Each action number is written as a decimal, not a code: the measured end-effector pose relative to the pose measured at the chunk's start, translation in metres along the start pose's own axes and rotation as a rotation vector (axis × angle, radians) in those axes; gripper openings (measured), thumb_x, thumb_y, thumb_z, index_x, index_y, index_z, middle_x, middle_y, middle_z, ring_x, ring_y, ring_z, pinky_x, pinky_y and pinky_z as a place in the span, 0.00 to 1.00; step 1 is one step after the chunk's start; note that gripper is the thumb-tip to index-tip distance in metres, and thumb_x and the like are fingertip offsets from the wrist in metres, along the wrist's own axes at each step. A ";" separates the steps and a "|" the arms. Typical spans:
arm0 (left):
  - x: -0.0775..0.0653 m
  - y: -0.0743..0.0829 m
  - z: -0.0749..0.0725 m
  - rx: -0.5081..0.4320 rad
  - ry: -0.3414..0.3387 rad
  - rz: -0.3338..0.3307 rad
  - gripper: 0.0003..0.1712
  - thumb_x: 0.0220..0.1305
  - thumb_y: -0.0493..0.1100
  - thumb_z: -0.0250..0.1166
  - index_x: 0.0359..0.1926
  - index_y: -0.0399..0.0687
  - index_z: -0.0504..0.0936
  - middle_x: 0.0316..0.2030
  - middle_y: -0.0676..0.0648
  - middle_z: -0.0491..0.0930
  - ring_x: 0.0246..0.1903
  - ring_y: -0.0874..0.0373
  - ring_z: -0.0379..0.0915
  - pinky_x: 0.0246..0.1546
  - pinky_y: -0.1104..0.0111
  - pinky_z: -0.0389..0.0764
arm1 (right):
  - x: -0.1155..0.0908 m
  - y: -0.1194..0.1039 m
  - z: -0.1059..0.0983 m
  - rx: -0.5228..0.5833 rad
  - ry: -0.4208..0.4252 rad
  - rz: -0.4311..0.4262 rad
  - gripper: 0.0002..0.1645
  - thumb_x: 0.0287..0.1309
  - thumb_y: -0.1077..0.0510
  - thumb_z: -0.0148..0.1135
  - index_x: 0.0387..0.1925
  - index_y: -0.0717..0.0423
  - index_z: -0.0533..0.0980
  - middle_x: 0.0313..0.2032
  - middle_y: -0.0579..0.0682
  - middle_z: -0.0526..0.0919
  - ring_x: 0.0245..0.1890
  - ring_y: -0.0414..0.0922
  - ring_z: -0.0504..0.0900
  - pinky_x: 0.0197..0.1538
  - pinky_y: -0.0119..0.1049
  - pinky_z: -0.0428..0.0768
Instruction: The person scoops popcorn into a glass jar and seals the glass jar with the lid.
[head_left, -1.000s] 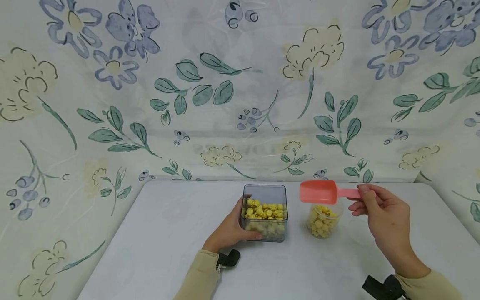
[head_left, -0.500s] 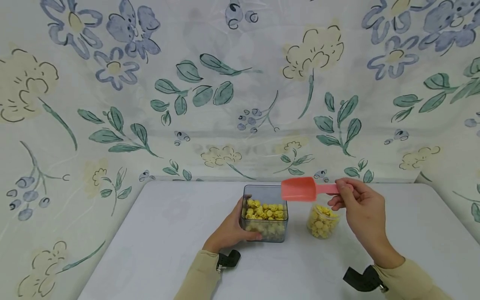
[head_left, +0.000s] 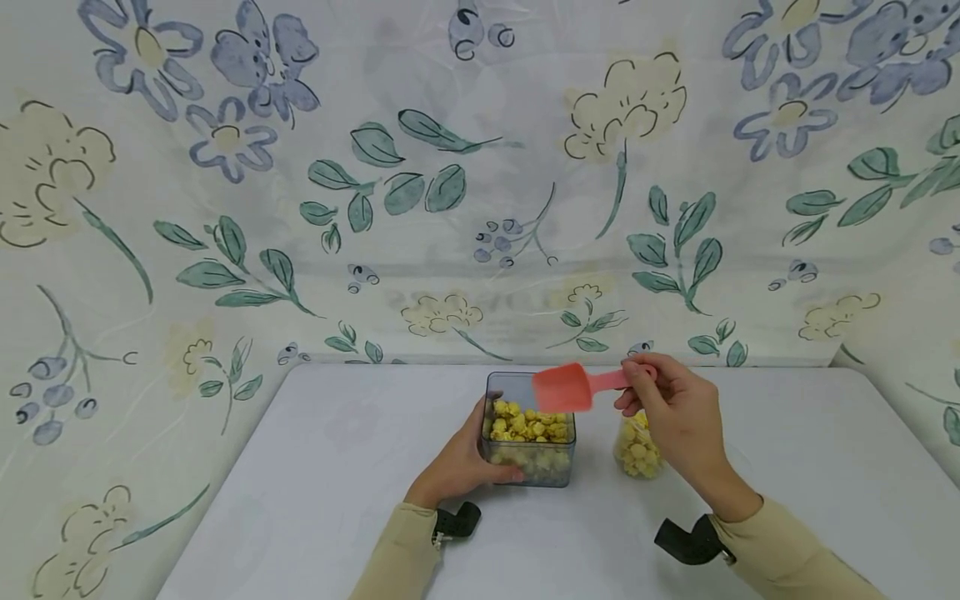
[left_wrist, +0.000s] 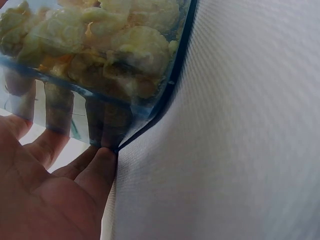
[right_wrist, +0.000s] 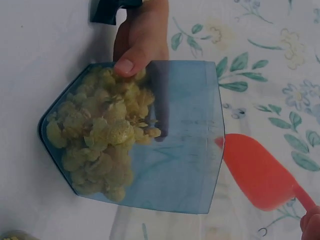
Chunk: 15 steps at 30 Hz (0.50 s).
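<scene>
A clear bluish square container [head_left: 528, 467], partly filled with yellow popcorn [head_left: 525, 425], stands upright on the table. My left hand [head_left: 459, 465] grips it from the left, thumb across the front and fingers round the far side; the left wrist view shows those fingers through the clear wall. A pink-red scoop [head_left: 564, 388] is pinched by its handle in my right hand [head_left: 678, 417]. In the right wrist view the scoop [right_wrist: 257, 170] looks empty, its tip at the container's open rim. Partly behind my right hand is a small clear jar [head_left: 636, 454] of popcorn.
The white table [head_left: 330, 483] ends at a floral-patterned sheet [head_left: 480, 192] hanging behind it. Black wrist-worn cameras sit on both forearms, the right one [head_left: 686, 540] low in front of the jar.
My right hand has moved left, carrying the scoop from above the jar to over the container's right side. The left hand and the container have stayed in place.
</scene>
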<state>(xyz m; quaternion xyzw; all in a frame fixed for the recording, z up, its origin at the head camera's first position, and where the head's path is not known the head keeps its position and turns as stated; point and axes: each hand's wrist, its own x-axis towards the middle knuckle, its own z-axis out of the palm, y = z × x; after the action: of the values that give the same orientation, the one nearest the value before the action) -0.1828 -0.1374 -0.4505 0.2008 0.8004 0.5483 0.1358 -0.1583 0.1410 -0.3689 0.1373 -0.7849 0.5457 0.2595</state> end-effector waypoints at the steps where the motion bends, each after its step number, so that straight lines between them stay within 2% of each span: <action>1: 0.000 0.000 0.000 0.000 0.002 -0.001 0.65 0.41 0.46 0.78 0.70 0.70 0.41 0.63 0.55 0.62 0.58 0.60 0.62 0.62 0.56 0.56 | 0.000 -0.001 0.002 -0.008 -0.002 -0.021 0.08 0.59 0.63 0.59 0.39 0.63 0.78 0.23 0.51 0.81 0.18 0.39 0.79 0.26 0.28 0.80; 8: -0.001 0.001 0.000 0.002 0.002 -0.007 0.64 0.41 0.46 0.78 0.70 0.67 0.43 0.63 0.54 0.62 0.58 0.59 0.62 0.62 0.55 0.56 | 0.002 -0.006 0.012 -0.108 -0.030 -0.116 0.06 0.56 0.64 0.61 0.37 0.58 0.79 0.21 0.43 0.79 0.18 0.36 0.77 0.26 0.24 0.78; 15: 0.000 0.001 0.000 0.011 0.006 -0.011 0.63 0.41 0.46 0.78 0.70 0.67 0.44 0.63 0.54 0.62 0.58 0.59 0.62 0.63 0.55 0.56 | 0.003 -0.006 0.019 -0.212 -0.066 -0.230 0.07 0.53 0.66 0.64 0.36 0.59 0.78 0.20 0.41 0.78 0.19 0.32 0.75 0.25 0.22 0.76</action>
<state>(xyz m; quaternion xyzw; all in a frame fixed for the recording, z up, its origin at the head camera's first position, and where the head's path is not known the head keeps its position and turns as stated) -0.1829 -0.1367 -0.4493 0.1952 0.8048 0.5439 0.1353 -0.1631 0.1211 -0.3675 0.2157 -0.8253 0.4218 0.3074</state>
